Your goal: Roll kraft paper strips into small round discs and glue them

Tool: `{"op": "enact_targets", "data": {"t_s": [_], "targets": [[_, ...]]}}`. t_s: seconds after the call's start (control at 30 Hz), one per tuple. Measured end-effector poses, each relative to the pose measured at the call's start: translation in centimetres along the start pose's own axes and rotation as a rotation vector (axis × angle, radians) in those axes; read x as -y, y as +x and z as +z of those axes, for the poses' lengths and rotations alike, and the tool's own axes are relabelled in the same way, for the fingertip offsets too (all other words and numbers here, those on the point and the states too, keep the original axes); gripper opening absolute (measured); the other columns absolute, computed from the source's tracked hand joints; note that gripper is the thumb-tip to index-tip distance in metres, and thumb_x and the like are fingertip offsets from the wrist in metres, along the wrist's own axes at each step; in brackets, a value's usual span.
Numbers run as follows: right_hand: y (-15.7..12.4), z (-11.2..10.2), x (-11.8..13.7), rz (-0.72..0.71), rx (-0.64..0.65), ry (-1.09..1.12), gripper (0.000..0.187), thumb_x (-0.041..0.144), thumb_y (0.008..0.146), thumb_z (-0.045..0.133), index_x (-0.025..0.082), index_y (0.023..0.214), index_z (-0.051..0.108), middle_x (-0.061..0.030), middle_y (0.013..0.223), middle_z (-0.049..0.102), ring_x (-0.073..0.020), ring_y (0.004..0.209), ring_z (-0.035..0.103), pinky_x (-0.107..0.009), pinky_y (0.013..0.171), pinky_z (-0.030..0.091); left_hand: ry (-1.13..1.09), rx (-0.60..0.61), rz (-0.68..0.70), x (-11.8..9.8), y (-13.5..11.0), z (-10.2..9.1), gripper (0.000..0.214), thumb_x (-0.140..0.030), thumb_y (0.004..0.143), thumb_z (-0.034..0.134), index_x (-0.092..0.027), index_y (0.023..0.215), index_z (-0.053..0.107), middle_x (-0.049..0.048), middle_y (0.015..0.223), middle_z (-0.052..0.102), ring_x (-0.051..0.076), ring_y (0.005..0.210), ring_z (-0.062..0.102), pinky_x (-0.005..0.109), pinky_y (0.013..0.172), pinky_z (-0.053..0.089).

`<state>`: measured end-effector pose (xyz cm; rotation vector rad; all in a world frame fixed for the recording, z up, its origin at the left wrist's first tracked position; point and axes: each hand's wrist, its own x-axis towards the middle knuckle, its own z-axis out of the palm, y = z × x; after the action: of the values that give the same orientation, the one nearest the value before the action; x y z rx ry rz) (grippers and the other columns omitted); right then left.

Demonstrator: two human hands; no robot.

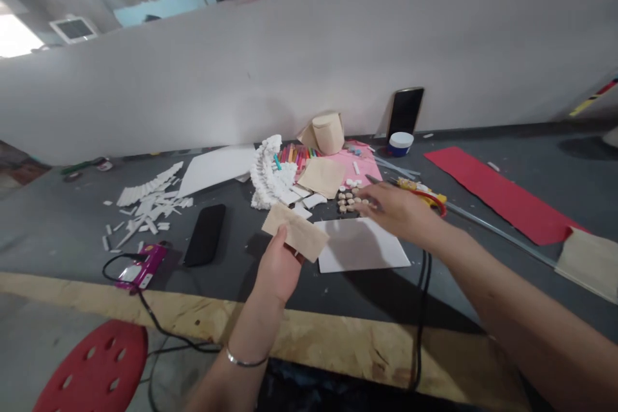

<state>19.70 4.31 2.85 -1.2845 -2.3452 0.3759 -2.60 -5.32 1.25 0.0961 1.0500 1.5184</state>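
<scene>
**Left hand holds tan card strip, right hand reaches to small discs**

Tan cardboard strip (295, 232) is held up above the table (72, 232), just in front of a white sheet (362, 248). Left hand (279, 268) has its fingers clamped on the strip's lower edge; silver bangle (245, 360) on that wrist. Right hand (398, 209) stretches forward, fingers loosely apart, tips at a cluster of small round discs (348, 198); contact unclear, blurred. Scissors with red handle (425, 196) just behind the right hand. Pink paper (360, 168), tan paper square (322, 176), white foam pile (270, 174) beyond. Black phone (205, 234) lies left of the strip, white scraps (147, 203) further left. Red sheet (502, 196) far right.
</scene>
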Motion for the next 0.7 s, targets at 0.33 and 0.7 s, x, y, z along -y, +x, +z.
{"op": "enact_targets", "data": {"t_s": [0.33,0.7], "targets": [[0.7,4.2,3.7,0.041,0.391,0.676,0.019,0.036,0.083,0.059,0.018,0.077,0.061,0.0012,0.064,0.065,-0.0119,0.058,0.061,-0.021,0.053,0.041,-0.087,0.058,0.072,1.0,-0.6,0.5,0.028,-0.026,0.097,0.047,-0.015,0.116,0.064,0.0092,0.11,0.072,0.019,0.098,0.068,0.032,0.085,0.054],[1.1,3.1,0.9,-0.021,0.348,0.48,0.018,0.032,0.086,0.055,0.019,0.081,0.065,0.0018,0.066,0.059,-0.0098,0.055,0.055,-0.021,0.053,0.041,0.135,0.07,0.049,0.3,0.3,-0.4,0.024,-0.023,0.094,0.051,-0.011,0.105,0.068,0.0116,0.101,0.074,0.018,0.088,0.071,0.027,0.077,0.056]]}}
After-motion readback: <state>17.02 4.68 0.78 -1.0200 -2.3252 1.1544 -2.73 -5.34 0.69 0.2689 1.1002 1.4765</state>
